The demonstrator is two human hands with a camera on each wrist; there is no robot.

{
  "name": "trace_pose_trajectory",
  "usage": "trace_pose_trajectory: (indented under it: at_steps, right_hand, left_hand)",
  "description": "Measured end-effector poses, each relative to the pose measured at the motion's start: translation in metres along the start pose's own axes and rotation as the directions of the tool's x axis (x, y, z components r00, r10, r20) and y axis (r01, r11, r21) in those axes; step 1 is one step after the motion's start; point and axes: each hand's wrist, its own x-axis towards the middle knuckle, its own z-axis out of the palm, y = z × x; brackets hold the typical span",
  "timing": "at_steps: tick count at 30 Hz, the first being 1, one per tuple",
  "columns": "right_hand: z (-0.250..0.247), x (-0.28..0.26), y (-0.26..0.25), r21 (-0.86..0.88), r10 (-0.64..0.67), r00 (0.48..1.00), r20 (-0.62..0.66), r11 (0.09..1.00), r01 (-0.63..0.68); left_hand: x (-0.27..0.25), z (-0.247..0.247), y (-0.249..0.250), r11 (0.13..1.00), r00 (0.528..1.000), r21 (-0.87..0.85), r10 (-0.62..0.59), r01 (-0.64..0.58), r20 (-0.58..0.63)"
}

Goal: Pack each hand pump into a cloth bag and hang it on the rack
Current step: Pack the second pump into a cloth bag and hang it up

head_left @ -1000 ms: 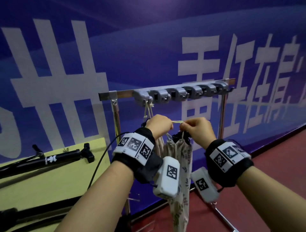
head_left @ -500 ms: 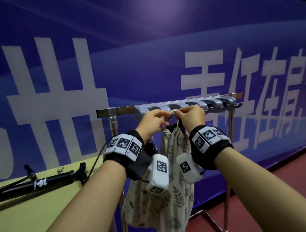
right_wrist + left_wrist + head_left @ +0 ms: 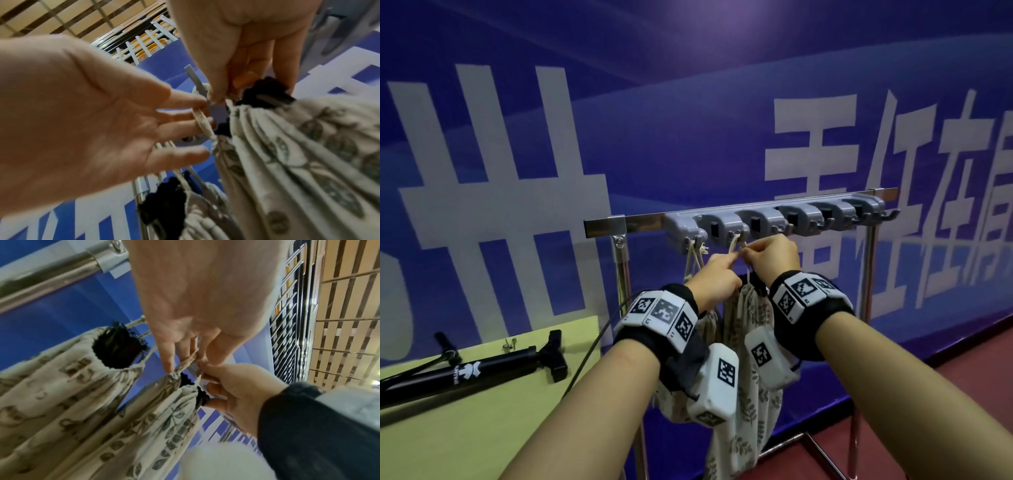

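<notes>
Nearest the viewer, below the rack, the two forearms rise side by side toward its second hook. The left hand and the right hand meet just under that hook, each pinching the pale drawstring of a leaf-print cloth bag between thumb and fingertips. The cord appears looped over the hook, though the fingers hide whether it is fully seated. The bag hangs straight down from the hands, the dark top of a hand pump poking out of its gathered mouth. A second packed bag already hangs from the rack's first hook, just left. Well to the left of the rack, an unpacked black pump lies on a yellow-green table.

The likely risk is letting go early — if the cord sits only on the hook's tip, the pump's weight could drag it off. The neighbouring cords are close enough to snag too.
</notes>
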Motion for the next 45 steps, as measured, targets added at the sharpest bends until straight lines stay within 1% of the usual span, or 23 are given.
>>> trace_pose_trajectory:
  at_steps: [2, 4, 10, 13, 15, 20, 22, 25, 28, 32, 38, 41, 45]
  right_hand:
    - [-0.001, -0.001, 0.002, 0.037, -0.015, 0.999, 0.044, 0.999, 0.013]
    - [-0.003, -0.002, 0.004, 0.042, -0.023, 0.996, 0.09, 0.999, 0.02]
    - [-0.015, -0.012, 0.003, -0.059, -0.012, 0.985, 0.169, 0.998, 0.023]
    - [-0.017, -0.019, 0.001, -0.129, -0.005, 0.975, 0.223, 0.991, 0.035]
    - [-0.018, -0.025, -0.001, -0.142, 0.014, 0.971, 0.239, 0.99, 0.021]
    - [-0.022, -0.039, -0.004, -0.072, 0.049, 0.983, 0.179, 0.997, -0.037]
    - [-0.025, -0.046, -0.006, -0.048, 0.069, 0.985, 0.159, 0.997, -0.062]
    - [-0.026, -0.058, -0.011, -0.019, 0.096, 0.98, 0.176, 0.995, -0.094]
    - [-0.023, -0.072, -0.018, 0.005, 0.126, 0.968, 0.218, 0.991, -0.131]
    - [-0.013, -0.09, -0.034, 0.09, 0.147, 0.942, 0.301, 0.979, -0.181]
    - [0.013, -0.122, -0.073, 0.158, 0.077, 0.907, 0.413, 0.975, -0.155]
    - [0.024, -0.137, -0.093, 0.173, 0.032, 0.896, 0.443, 0.978, -0.12]
    - [0.042, -0.16, -0.119, 0.169, -0.02, 0.851, 0.525, 0.982, -0.081]
  left_hand:
    - [-0.004, -0.001, 0.001, 0.998, 0.999, 0.06, -0.027, 0.026, 0.017]
    - [-0.008, -0.002, 0.001, 0.994, 0.999, 0.104, -0.031, 0.026, 0.039]
    - [-0.021, -0.005, 0.004, 0.985, 0.996, 0.165, -0.053, 0.041, 0.068]
    - [-0.028, -0.01, 0.004, 0.989, 0.996, 0.14, -0.054, 0.045, 0.065]
    - [-0.037, -0.015, 0.005, 0.994, 0.997, 0.106, -0.048, 0.041, 0.056]
    - [-0.06, -0.03, 0.001, 0.998, 0.997, 0.018, -0.063, 0.063, 0.032]
    - [-0.072, -0.039, -0.003, 0.998, 0.998, 0.014, -0.066, 0.066, 0.011]
    - [-0.088, -0.052, -0.007, 0.998, 0.997, 0.002, -0.068, 0.068, -0.027]
    - [-0.102, -0.063, -0.011, 0.997, 0.994, -0.007, -0.078, 0.077, -0.072]
    - [-0.122, -0.077, -0.014, 0.997, 0.99, 0.008, -0.08, 0.082, -0.117]
    - [-0.154, -0.103, -0.021, 0.994, 0.97, -0.012, -0.112, 0.112, -0.217]
    - [-0.167, -0.119, -0.029, 0.989, 0.954, -0.009, -0.143, 0.145, -0.263]
    - [-0.192, -0.143, -0.049, 0.979, 0.925, -0.038, -0.2, 0.199, -0.324]
